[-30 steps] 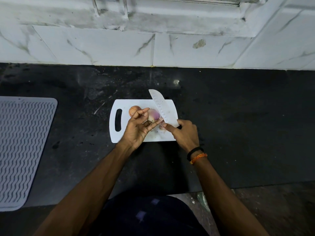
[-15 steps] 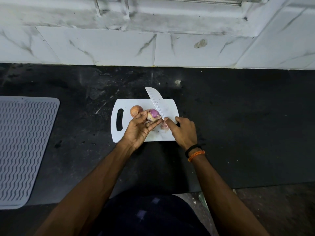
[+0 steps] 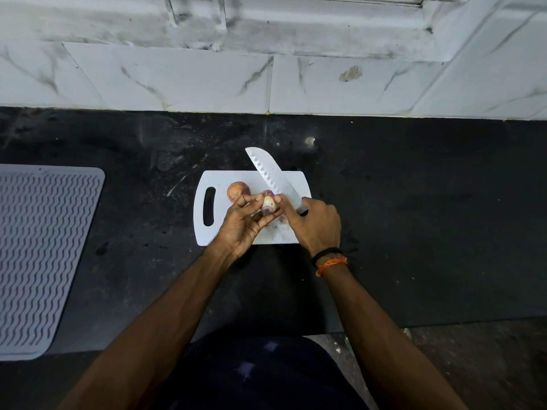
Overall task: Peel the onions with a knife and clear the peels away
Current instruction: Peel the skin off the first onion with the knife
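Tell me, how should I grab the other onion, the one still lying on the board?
Probably pinch the whole onion round its widest middle, coming from above and a bit from the left. It sits round and loose on the board, with bare board on its left, while the left hand and the knife crowd its right side.

Home kitchen, worn. Black stone countertop [image 3: 414,217], scuffed and speckled, runs along a wall of white marble-look tiles with grey veins [image 3: 177,81], grimy near the ledge above. White plastic cutting board with a slot handle [image 3: 207,229] sits on the counter, with a brown-skinned whole onion [image 3: 236,189] on it and a wide steel knife with a dimpled blade [image 3: 269,173] over it. Grey ribbed silicone drying mat [image 3: 38,255] lies at left.
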Demonstrator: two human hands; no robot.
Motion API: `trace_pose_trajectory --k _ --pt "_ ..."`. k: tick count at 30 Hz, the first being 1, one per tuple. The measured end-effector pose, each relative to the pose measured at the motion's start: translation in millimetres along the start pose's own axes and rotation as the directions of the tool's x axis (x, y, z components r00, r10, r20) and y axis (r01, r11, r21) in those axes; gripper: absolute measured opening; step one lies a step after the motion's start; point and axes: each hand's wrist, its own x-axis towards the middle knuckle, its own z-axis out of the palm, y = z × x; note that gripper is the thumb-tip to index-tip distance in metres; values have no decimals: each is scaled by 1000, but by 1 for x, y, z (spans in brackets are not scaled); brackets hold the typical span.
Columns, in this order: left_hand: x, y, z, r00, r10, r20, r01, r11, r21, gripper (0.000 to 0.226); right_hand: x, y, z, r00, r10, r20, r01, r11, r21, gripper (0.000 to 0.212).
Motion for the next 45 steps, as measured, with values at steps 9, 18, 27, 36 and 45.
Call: trace_pose_trajectory --k 9,18,27,36,45 --pt "7 4 -2 999 52 -8 -52 999 1 12 -2 6 0 995 -1 98 -7 996 90 73" --pt "8 7 4 988 106 112 -118 987 113 30 12 13 -6 994 80 75 -85 993 77 56" --pt "12 5 -1 983 159 87 -168 980 108 46 9 10 0 990 5 138 -9 999 34 45" --pt "13 6 1 972 199 124 -222 951 214 48 14 10 -2 995 38 93 -42 999 35 56" --pt "10 6 3 969 210 128 -236 941 243 50 13 10 -1 995 19 101 -25 998 54 54"
